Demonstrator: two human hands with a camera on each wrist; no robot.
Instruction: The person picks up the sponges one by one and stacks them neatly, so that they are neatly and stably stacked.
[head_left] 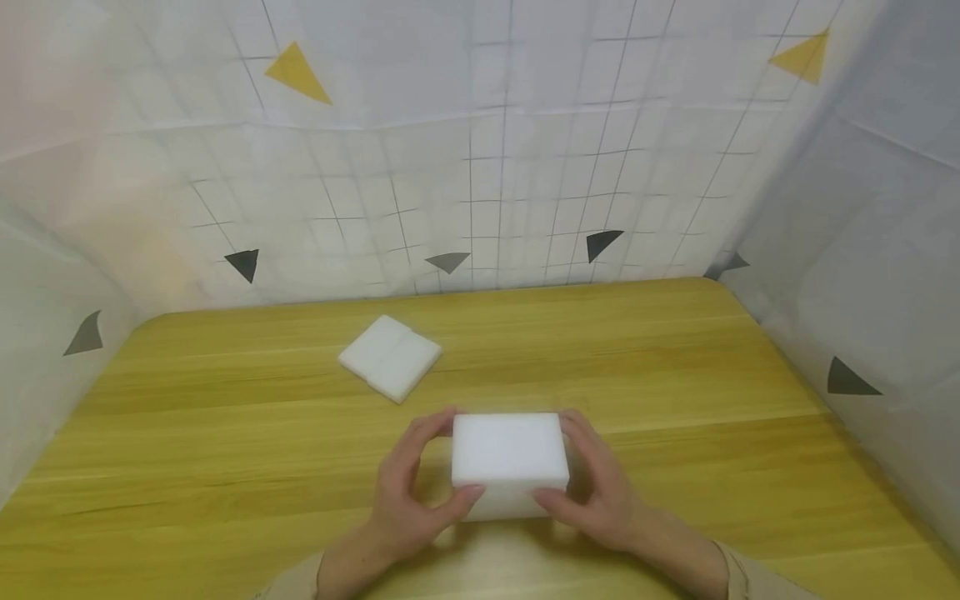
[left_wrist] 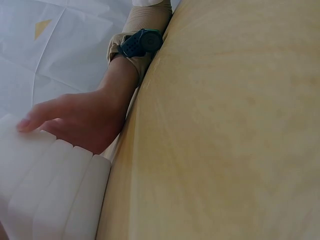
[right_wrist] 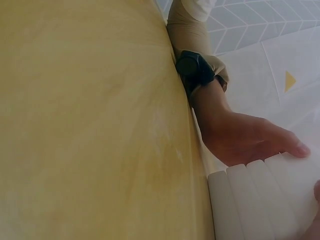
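Both hands hold a stack of white, sponge-like rectangular blocks (head_left: 510, 450) on the table near its front. My left hand (head_left: 405, 496) grips the left end, thumb on the near side and fingers round the far corner. At the opposite end my right hand (head_left: 603, 492) grips it in the same way. Several layers of the white stack (left_wrist: 60, 187) show in the left wrist view, lying flat one on another. Farther back and to the left, two thin white blocks (head_left: 390, 358) lie side by side, slightly offset.
The wood-grain table (head_left: 712, 358) has rounded back corners. A white sheet (head_left: 420, 183) with thin lines and coloured triangles hangs behind it, and similar sheets hang at both sides. Each wrist carries a dark device (right_wrist: 192, 67) over a beige sleeve.
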